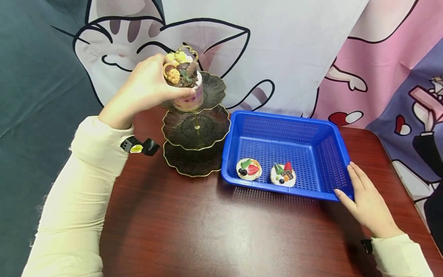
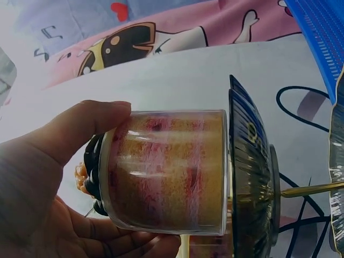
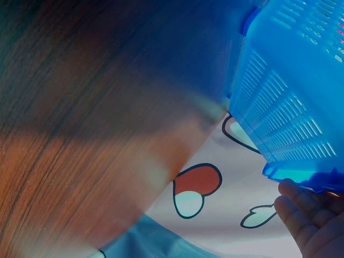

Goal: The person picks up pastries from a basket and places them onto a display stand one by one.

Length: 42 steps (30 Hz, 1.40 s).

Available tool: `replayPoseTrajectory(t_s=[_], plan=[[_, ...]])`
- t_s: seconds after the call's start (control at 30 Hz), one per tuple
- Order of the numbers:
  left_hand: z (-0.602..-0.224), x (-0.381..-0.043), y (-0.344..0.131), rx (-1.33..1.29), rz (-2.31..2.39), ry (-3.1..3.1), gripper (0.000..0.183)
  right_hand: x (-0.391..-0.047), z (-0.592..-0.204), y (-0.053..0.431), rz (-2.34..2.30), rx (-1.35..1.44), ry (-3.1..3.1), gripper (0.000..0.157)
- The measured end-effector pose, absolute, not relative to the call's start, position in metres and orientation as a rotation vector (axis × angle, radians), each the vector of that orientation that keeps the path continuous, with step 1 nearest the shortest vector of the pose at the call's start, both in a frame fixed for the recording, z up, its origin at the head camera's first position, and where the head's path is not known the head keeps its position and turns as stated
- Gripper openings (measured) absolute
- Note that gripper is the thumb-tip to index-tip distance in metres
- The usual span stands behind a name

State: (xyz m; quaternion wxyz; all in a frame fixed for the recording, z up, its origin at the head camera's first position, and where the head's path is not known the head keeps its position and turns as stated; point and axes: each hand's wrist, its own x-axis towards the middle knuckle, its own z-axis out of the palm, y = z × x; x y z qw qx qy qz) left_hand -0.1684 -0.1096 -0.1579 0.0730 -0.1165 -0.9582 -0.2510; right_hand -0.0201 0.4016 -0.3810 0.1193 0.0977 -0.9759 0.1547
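Observation:
My left hand [image 1: 149, 82] grips a clear cup of layered cake [image 1: 189, 100] near its top, thumb and fingers on opposite sides. Chocolate-coloured pieces and a nut-like cluster top the cup. It is at the top tier of a black, gold-edged three-tier stand [image 1: 214, 90]; its base is very close to the plate [image 2: 252, 145] in the left wrist view, and contact is unclear. Behind it, a second dessert with yellow-and-white topping [image 1: 181, 57] is partly hidden. My right hand [image 1: 368, 204] rests with extended fingers at the front right corner of a blue plastic basket [image 1: 283, 117].
Two small fruit-topped tarts, a left one [image 1: 249, 169] and a right one [image 1: 283, 176], lie inside the basket near its front wall. The dark red wooden table [image 1: 242, 234] carries the stand and basket. A cartoon-print cloth [image 1: 287, 50] hangs behind.

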Motion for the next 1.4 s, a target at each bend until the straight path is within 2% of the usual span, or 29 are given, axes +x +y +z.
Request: replayPoseTrajectory(t_s=[0.67,1.4], plan=[[-0.168,-0.182,-0.114,-0.349,-0.799,-2.911,0.073,-0.020,-0.380,0.402,0.447,0.277,-2.859,0.077],[-0.171,-0.173,-0.119,-0.354,-0.805,-2.886,0.072,-0.021,-0.380,0.402,0.442,0.276,-2.868,0.077]])
